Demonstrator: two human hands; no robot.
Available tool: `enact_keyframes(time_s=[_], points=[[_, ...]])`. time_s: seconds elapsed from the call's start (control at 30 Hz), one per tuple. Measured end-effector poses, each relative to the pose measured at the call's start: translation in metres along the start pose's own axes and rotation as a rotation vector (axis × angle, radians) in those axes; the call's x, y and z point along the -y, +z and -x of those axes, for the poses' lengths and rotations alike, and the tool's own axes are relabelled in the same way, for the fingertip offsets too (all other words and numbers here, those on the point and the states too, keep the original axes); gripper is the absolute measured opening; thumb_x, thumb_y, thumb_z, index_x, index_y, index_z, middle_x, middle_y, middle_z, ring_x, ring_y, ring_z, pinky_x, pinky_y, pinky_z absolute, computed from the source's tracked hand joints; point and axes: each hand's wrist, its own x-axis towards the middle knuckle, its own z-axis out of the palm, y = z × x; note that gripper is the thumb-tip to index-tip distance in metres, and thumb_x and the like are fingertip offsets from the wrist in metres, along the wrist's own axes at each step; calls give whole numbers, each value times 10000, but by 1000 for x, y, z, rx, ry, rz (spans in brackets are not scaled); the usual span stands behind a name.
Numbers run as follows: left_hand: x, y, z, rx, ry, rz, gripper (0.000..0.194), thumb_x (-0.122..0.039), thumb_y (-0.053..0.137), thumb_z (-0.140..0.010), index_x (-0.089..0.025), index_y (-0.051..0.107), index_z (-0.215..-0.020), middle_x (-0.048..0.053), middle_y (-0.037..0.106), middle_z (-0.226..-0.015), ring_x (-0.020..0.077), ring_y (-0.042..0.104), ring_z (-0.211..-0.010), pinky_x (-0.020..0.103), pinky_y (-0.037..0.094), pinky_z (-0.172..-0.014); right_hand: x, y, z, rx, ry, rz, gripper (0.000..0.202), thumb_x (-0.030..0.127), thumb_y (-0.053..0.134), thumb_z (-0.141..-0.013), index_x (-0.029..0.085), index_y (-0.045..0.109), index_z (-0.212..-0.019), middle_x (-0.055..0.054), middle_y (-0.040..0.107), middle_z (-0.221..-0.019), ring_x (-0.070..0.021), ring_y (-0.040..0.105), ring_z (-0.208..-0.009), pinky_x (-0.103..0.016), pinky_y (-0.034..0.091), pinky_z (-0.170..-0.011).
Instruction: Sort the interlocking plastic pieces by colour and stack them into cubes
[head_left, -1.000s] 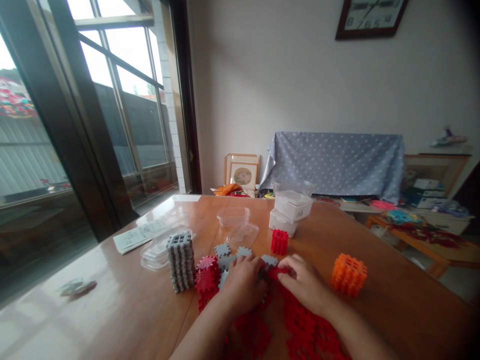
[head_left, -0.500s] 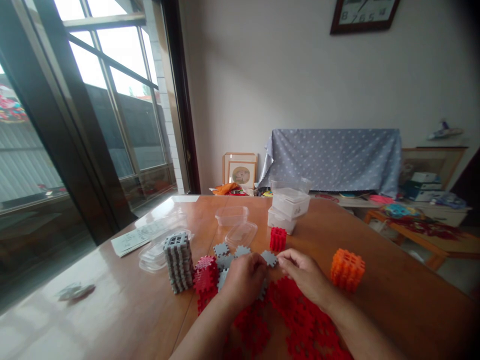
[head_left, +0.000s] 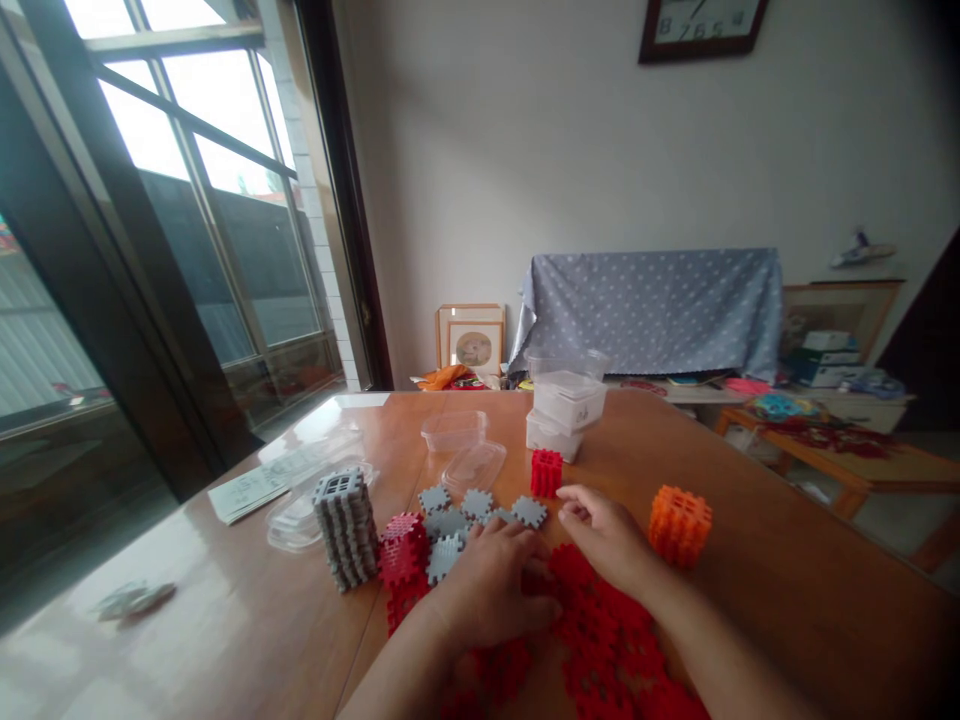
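My left hand [head_left: 499, 582] reaches down over the loose plastic pieces, its fingers bent and the thumb apart from them. It is open, though what lies under the palm is hidden. Right of it, my right hand [head_left: 600, 525] hovers above a spread of red interlocking pieces [head_left: 611, 635], fingers loosely curled and nothing visible in them. Flat grey interlocking pieces [head_left: 446, 522] lie beyond my left hand, and one grey piece [head_left: 529, 512] sits between the hands. A small red stack [head_left: 546, 473] stands just past my right fingertips. Dark red pieces [head_left: 403, 550] are piled left of the grey ones.
A tall grey stack [head_left: 345, 530] stands at the left, an orange stack [head_left: 679, 527] at the right. Clear lids [head_left: 300, 515], a clear tub [head_left: 454, 432] and stacked plastic boxes [head_left: 566, 405] are farther back. Paper sheets [head_left: 244, 495] and a small packet [head_left: 135, 600] lie left.
My left hand has come back toward me, and its fingers have spread from a closed grip. My right hand has lifted slightly from beside the grey piece. The view has shifted a little right.
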Motion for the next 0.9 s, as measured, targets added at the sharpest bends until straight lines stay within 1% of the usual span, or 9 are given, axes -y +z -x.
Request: enact_keyframes(time_s=[0.07, 0.17, 0.37, 0.43, 0.5, 0.57, 0.73, 0.83, 0.9], points=[[0, 0, 2, 43, 16, -15, 496, -519, 823, -621, -300, 681, -1043, 39, 668, -1109, 315, 535, -1083, 432, 388, -965, -7, 1, -3, -4, 25, 11, 394, 351, 537, -863, 178, 668, -1192, -78, 736, -1012, -224, 675, -920, -345, 523, -847], [0, 0, 3, 77, 33, -65, 510, -545, 818, -606, -290, 683, -1027, 61, 659, -1098, 329, 529, -1069, 453, 391, -958, -10, 1, -5, 9, 50, 14, 374, 367, 532, -872, 180, 685, -1158, -78, 747, -1004, -225, 683, -912, -348, 525, -845], [-6, -5, 3, 153, 84, -107, 450, -443, 806, -645, -290, 691, -1052, 66, 679, -1048, 328, 533, -1059, 448, 385, -952, 3, 2, -2, 10, 6, 10, 335, 367, 535, -889, 186, 708, -1112, -77, 755, -1008, -226, 688, -912, -336, 529, -825], [-8, -6, 3, 140, 70, -80, 405, -391, 793, -652, -278, 693, -1028, 67, 681, -1032, 320, 537, -1050, 433, 382, -950, 9, 1, -1, 3, -3, -3, 325, 369, 537, -895, 187, 709, -1102, -81, 754, -1026, -231, 688, -934, -338, 528, -841], [-8, -5, 2, 73, 33, 17, 348, -332, 767, -665, -263, 686, -996, 59, 678, -1028, 293, 542, -1028, 402, 385, -938, 13, -1, 0, -4, 4, -46, 319, 378, 534, -907, 189, 705, -1099, -85, 750, -1056, -236, 688, -966, -342, 527, -865], [-6, -3, 0, -29, -27, 253, 315, -296, 725, -702, -239, 663, -1006, 49, 668, -1017, 251, 551, -988, 354, 405, -896, 17, -2, 0, -12, 11, -116, 314, 393, 530, -922, 196, 697, -1101, -82, 748, -1073, -240, 685, -1001, -345, 522, -896], [6, 0, -8, -200, -195, 1161, 234, -364, 605, -867, -180, 615, -1011, 38, 658, -950, 159, 576, -845, 257, 421, -733, 28, 2, 8, 14, 17, -296, 315, 406, 534, -942, 225, 658, -1169, -59, 741, -1073, -236, 684, -1008, -346, 521, -910], [10, 0, -13, -185, -270, 1549, 293, -417, 553, -905, -171, 627, -1045, 73, 693, -1016, 170, 622, -856, 248, 429, -684, 40, 5, 17, 97, -28, -350, 365, 358, 533, -947, 253, 596, -1291, -54, 710, -1154, -224, 674, -1020, -342, 527, -904], [11, 0, -15, -133, -290, 1701, 308, -414, 542, -912, -166, 644, -1064, 91, 715, -1022, 177, 649, -841, 244, 436, -659, 47, 6, 23, 137, -89, -338, 424, 325, 547, -939, 275, 546, -1360, -53, 681, -1217, -214, 667, -1015, -343, 528, -908]])
